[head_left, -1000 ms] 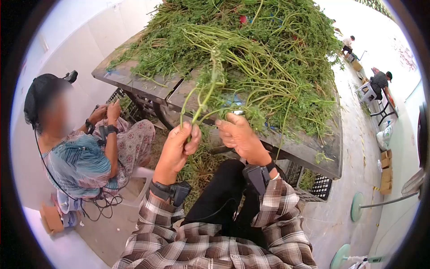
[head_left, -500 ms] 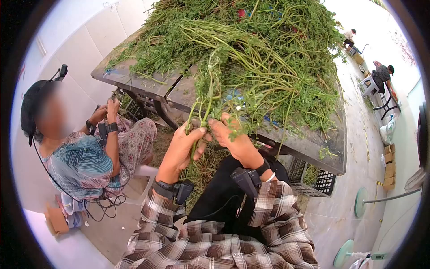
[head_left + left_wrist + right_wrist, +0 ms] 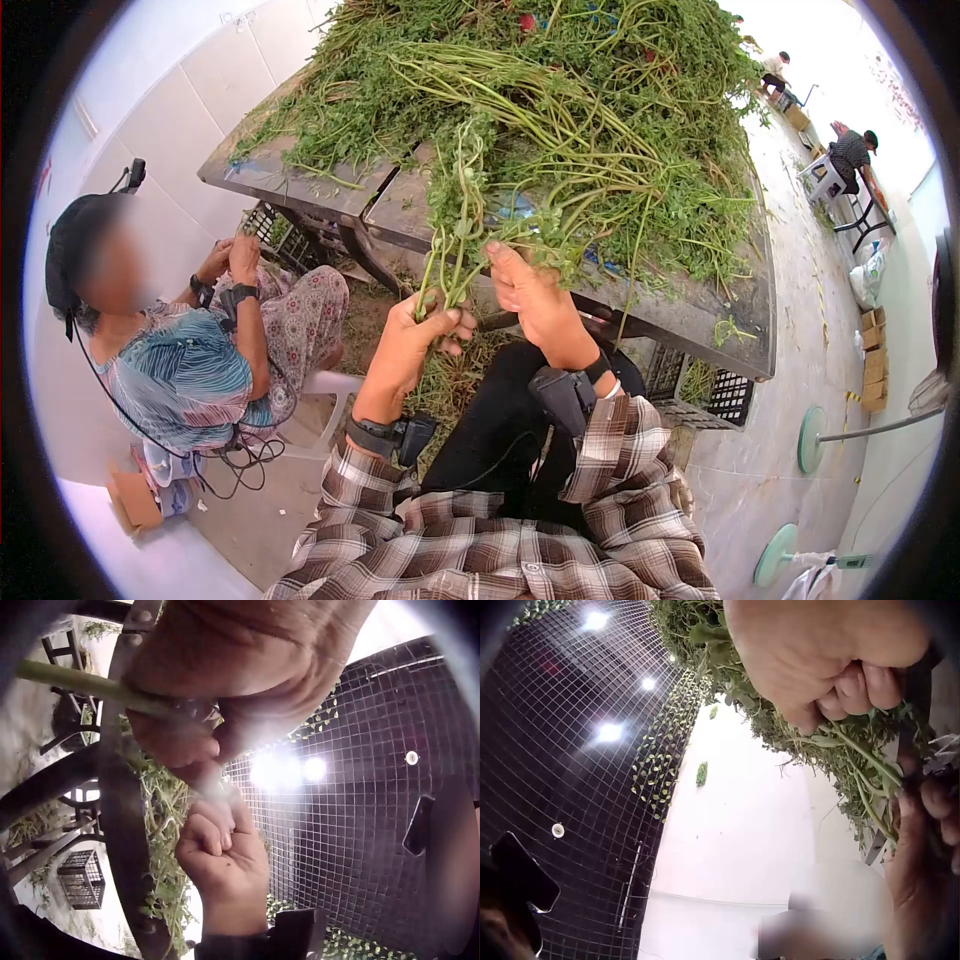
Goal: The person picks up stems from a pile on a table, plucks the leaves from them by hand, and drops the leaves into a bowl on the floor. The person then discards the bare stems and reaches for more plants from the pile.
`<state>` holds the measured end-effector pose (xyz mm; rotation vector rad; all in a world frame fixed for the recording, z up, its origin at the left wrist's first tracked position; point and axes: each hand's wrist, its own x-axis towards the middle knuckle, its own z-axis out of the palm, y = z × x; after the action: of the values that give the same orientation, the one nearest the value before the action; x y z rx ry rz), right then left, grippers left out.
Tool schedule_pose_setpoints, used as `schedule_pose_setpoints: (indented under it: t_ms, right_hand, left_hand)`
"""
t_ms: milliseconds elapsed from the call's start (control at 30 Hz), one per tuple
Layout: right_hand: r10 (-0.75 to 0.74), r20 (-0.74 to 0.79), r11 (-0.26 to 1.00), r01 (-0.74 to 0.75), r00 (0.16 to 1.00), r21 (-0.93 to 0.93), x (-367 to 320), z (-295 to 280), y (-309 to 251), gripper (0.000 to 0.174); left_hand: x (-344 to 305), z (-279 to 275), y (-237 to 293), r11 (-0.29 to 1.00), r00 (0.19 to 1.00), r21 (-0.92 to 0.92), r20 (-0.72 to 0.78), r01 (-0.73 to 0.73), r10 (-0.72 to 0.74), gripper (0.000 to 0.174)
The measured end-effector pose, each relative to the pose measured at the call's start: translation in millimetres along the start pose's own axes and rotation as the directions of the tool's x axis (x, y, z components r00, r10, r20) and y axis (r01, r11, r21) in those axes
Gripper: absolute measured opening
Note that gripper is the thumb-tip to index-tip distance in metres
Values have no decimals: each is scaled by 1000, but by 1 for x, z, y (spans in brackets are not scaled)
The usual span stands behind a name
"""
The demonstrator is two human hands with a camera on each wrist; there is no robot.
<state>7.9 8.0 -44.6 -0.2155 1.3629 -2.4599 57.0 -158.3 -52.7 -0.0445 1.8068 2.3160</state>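
Observation:
Several green leafy stems [image 3: 456,262] stand up from my left hand [image 3: 405,345], whose thumb and fingers grip their lower ends. Just to the right, my right hand [image 3: 545,315] has its fingertips raised beside the bunch, with leaves close behind them. The right wrist view shows its fingers curled at the top and a stem [image 3: 866,756] running from their tips to my left hand [image 3: 919,855]. A thick stem [image 3: 75,681] passes into the left hand's fingers in the left wrist view. Behind both hands, a large heap of greens [image 3: 600,130] covers much of the table [image 3: 320,195].
A seated person [image 3: 180,350] works with both hands at the left. Below the table's right side stands a black crate [image 3: 725,400]. Cut greens lie on the floor under my hands. Green round bases [image 3: 811,440], boxes [image 3: 873,365] and two distant people are at the right.
My hands came together at the stems, then parted slightly. The left hand is a little lower than half a second ago, and more stems show upright above it.

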Motion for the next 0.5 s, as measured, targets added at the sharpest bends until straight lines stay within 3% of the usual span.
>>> schedule_pose_setpoints:
  t_ms: [100, 133, 167, 200, 267, 300, 367, 400, 433, 467, 500]
  right_hand:
    - [40, 1, 998, -39, 999, -46, 1, -5, 7, 23]
    - [-1, 26, 976, 7, 1000, -217, 1, -11, 12, 15]
    - [-38, 58, 923, 57, 998, -381, 0, -16, 16, 18]
    - [-37, 60, 923, 57, 998, -381, -6, -13, 10, 18]
    - [-251, 360, 600, 436, 899, -671, -22, 0, -7, 28]
    - [-247, 359, 602, 433, 900, -671, -20, -1, -2, 28]
    - [-486, 417, 415, 623, 768, -664, -13, -3, 12, 23]
    - [-484, 416, 417, 621, 770, -664, -13, -3, 11, 23]
    - [-324, 300, 635, 442, 897, -634, -13, -2, 8, 20]
    - [-125, 201, 796, 219, 972, -564, -13, -1, 5, 18]
    - [-123, 201, 797, 218, 972, -564, -10, 3, 3, 18]
  left_hand:
    - [1, 4, 7, 993, 1000, -117, 24, -3, 6, 31]
    - [3, 5, 11, 984, 999, -176, 32, -16, 22, 32]
    - [4, 5, 13, 986, 1000, -166, 25, -9, 13, 33]
    - [6, 7, 13, 986, 1000, -167, 23, -10, 14, 33]
    - [9, 9, 11, 993, 998, -109, 33, -40, 44, 30]
    - [11, 7, 9, 993, 999, -110, 31, -37, 41, 30]
    - [14, 4, 3, 999, 999, 12, -9, -37, 37, 25]
    - [14, 5, 3, 999, 999, 11, -10, -34, 34, 25]
    - [13, 9, 3, 1000, 999, -19, -30, -16, 16, 22]
    - [11, 10, 3, 999, 999, -50, -51, 0, -3, 21]
    - [10, 10, 4, 999, 999, -51, -52, 1, -4, 21]
